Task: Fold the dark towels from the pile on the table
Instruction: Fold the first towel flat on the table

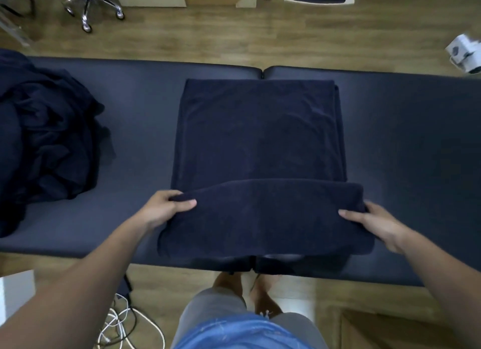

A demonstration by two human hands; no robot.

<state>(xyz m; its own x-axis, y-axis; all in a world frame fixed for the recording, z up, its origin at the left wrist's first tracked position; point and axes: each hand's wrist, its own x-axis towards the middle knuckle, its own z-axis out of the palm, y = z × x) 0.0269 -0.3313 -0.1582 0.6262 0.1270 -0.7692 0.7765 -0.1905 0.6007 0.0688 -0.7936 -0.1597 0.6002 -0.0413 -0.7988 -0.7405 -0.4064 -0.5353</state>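
one towel, one pile, one table

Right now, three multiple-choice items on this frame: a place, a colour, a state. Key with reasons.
1. Where does the unfolded pile lie?
A. left end of the table
B. right end
C. floor
2. What colour is the towel being folded?
A. white
B. dark navy
C. red
3. What are the hands doing?
A. both grip the towel's near fold
B. both idle
C. only one touches
Key: A, the pile sits at the left end; B, the towel is dark navy; A, left hand and right hand each pinch a fold end.
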